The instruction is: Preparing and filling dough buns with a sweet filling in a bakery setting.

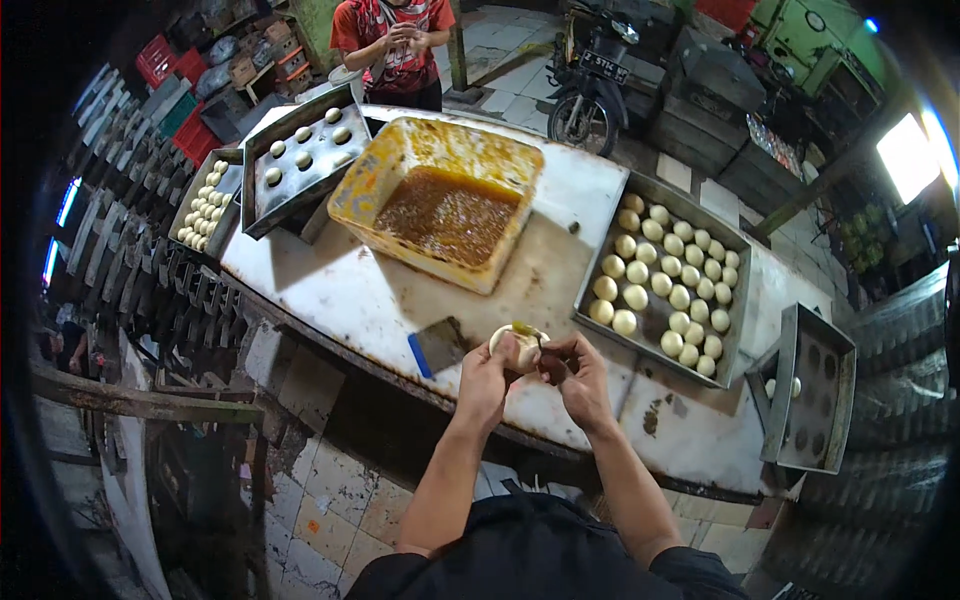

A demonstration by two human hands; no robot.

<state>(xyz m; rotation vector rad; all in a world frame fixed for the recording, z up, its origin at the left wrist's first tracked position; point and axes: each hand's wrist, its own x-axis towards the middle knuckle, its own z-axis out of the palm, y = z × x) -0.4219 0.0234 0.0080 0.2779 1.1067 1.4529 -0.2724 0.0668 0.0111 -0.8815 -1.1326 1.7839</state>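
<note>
My left hand [487,385] is closed round a flattened piece of pale dough [508,350], held just above the near edge of the table. A yellow-brown dab of filling [522,328] shows at the dough's top. Close against it, my right hand [583,388] has its fingers pinched together at the dough's right side; something dark and thin shows there, too small to name. Left of my hands lies a flat scraper with a blue edge [420,356]. Beyond it stands a large stained tub [430,257] with brown, wet filling [445,208] in its bottom.
A metal tray [655,318] of round dough balls sits to the right, another tray [836,385] tilted past it. Farther left are two more trays with balls [300,205] [228,185]. Across the table stands a person in red [395,50]; a motorcycle [590,95] is parked behind.
</note>
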